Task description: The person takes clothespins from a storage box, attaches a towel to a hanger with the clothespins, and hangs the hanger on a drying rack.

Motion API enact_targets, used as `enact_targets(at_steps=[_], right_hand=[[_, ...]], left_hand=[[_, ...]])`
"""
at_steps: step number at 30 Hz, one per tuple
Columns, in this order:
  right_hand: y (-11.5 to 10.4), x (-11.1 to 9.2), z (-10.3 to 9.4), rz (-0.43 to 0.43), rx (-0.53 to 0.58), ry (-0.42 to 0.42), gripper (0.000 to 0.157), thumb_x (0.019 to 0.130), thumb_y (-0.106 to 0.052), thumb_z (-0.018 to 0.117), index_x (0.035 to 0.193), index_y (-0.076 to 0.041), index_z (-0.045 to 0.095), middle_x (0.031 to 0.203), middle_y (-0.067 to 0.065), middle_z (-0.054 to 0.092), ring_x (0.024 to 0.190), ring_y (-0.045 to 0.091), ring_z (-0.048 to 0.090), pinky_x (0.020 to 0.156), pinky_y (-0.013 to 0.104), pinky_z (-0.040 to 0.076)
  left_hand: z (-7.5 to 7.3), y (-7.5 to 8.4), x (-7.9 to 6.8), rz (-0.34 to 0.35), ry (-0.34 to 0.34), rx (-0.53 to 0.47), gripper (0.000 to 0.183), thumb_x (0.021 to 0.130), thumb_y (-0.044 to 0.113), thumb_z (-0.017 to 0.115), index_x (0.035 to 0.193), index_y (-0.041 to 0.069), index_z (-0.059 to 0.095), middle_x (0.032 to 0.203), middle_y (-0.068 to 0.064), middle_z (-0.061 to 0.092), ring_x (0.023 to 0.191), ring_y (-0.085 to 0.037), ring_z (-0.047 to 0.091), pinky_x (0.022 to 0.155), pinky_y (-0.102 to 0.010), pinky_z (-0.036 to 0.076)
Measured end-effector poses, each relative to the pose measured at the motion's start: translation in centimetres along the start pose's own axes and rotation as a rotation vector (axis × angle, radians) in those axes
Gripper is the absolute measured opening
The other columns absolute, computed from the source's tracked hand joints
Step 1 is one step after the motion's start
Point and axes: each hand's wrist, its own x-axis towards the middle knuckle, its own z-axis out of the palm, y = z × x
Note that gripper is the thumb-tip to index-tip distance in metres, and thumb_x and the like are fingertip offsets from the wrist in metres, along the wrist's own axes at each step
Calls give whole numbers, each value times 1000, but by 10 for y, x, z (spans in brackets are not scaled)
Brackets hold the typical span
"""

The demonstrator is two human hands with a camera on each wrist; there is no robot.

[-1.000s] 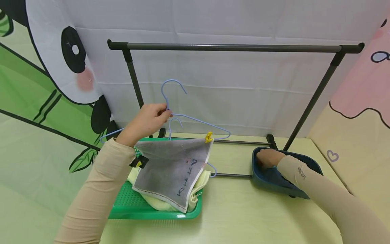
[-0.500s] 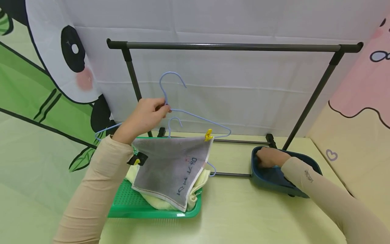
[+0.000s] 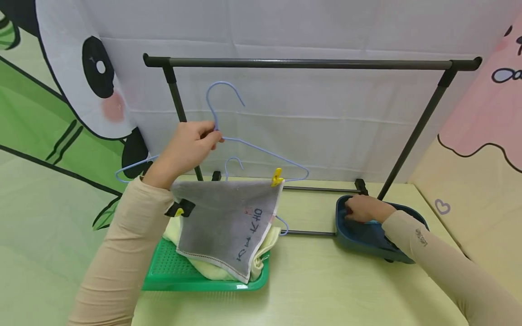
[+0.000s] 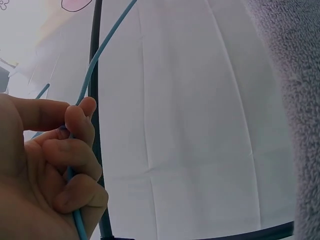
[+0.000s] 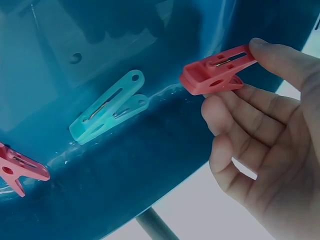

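My left hand grips a light blue wire hanger just below its hook. From the hanger hangs a grey towel, pinned near its right corner by a yellow clothespin; a black patch with a bit of yellow shows at its left corner. My right hand reaches into a dark blue basin. In the right wrist view, its thumb and fingers pinch a red clothespin. A turquoise clothespin and a pinkish-red clothespin lie in the basin.
A dark metal rack with a top bar stands behind the hands. Below the towel is a green tray with a pale yellow cloth. Another blue hanger hook pokes up behind the towel.
My left hand has risen and moved slightly left, lifting the hanger with the towel. My right hand has shifted slightly inside the basin.
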Motion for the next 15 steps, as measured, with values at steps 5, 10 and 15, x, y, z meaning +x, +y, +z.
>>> enact_targets(at_steps=[5, 10, 15], right_hand=[[-1, -3, -3, 2, 24, 10, 17, 91, -23, 64, 82, -9, 61, 68, -3, 53, 57, 10, 52, 58, 32, 45], [-5, -5, -7, 5, 40, 13, 17, 92, -24, 63, 83, -10, 61, 69, -3, 54, 58, 10, 52, 60, 33, 46], [-4, -5, -6, 12, 45, 11, 17, 92, -25, 62, 84, -10, 61, 71, -3, 54, 60, 10, 52, 60, 33, 46]], left_hand=[[-5, 4, -1, -9, 29, -1, 30, 97, 18, 46, 71, 5, 56, 89, -8, 66, 44, -14, 31, 46, -29, 26], [-12, 6, -2, -23, 42, -17, 30, 98, 19, 47, 74, 7, 60, 85, -7, 63, 44, -14, 30, 42, -27, 24], [-19, 8, -3, -33, 47, -32, 31, 99, 21, 47, 75, 6, 60, 84, -7, 63, 44, -17, 29, 41, -27, 24]])
